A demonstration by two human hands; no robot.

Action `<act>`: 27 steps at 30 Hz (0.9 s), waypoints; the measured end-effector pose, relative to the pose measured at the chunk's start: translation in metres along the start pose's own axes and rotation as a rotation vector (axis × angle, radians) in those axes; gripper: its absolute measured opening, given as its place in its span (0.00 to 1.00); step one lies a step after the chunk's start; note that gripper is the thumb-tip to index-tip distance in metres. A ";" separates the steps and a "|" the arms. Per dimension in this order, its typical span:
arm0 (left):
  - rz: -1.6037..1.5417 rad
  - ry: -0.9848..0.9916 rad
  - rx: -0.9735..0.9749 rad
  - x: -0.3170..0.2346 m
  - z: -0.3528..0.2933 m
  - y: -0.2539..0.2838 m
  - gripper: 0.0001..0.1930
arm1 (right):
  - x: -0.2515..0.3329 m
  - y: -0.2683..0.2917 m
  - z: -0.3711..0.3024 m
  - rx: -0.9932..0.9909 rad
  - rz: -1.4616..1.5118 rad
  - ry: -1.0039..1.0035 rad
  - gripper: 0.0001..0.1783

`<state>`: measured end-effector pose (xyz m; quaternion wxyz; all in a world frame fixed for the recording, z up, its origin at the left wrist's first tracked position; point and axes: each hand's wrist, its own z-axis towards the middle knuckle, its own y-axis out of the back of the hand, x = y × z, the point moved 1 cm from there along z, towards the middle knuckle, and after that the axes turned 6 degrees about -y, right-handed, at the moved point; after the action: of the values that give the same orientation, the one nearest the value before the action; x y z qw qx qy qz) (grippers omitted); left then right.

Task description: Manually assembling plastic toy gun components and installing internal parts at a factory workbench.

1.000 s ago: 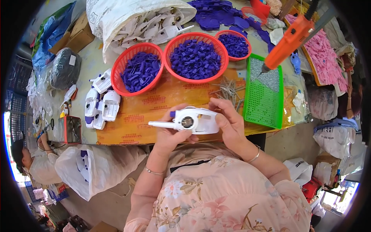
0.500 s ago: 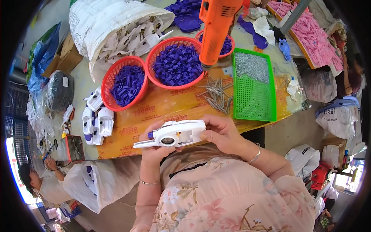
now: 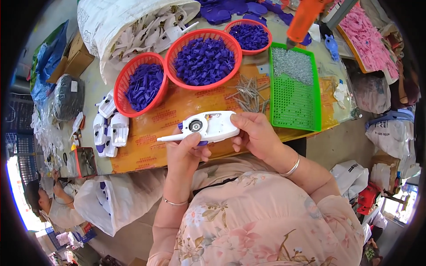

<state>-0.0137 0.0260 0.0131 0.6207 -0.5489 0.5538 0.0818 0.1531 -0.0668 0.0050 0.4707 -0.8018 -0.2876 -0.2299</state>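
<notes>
A white plastic housing (image 3: 217,128) with a round dark part set in its face is held between my two hands, just above the bench's front edge. My left hand (image 3: 186,153) closes on its narrow-handled left end, thumb on the face near the round part. My right hand (image 3: 255,133) pinches the wide right end between thumb and fingers. Small purple bits show at the housing's left and lower edges. Beyond it lie loose metal rods (image 3: 249,94), and a green tray (image 3: 295,123) of small silvery screws stands to their right.
Red baskets (image 3: 203,84) of purple parts stand behind. White housings (image 3: 119,129) sit at left, near a white sack (image 3: 95,40) of more white parts. An orange power screwdriver (image 3: 304,22) hangs over the tray's far end. Another person (image 3: 57,199) is at the lower left.
The housing has tipped so its face shows more fully, and my left thumb now lies on it. The orange screwdriver has swung away to the far right.
</notes>
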 end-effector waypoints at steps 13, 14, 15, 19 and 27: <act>-0.005 -0.142 -0.009 0.010 0.004 0.010 0.16 | -0.008 -0.009 -0.005 -0.016 -0.399 0.469 0.10; -0.054 -0.173 0.044 0.009 0.004 0.010 0.16 | -0.010 -0.009 -0.006 0.004 -0.385 0.469 0.10; -0.091 -0.188 0.053 0.010 0.003 0.008 0.17 | -0.012 -0.007 -0.006 -0.009 -0.435 0.520 0.10; -0.024 -0.264 0.077 0.008 0.004 0.016 0.21 | -0.008 0.001 -0.009 0.058 -0.554 0.458 0.15; 0.280 -0.290 0.249 0.004 0.000 0.031 0.19 | 0.030 -0.020 -0.020 0.045 -1.086 0.866 0.35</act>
<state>-0.0344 0.0359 -0.0080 0.7392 -0.3688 0.5354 0.1760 0.1599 -0.0698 0.0459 0.3779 -0.3705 -0.4391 -0.7260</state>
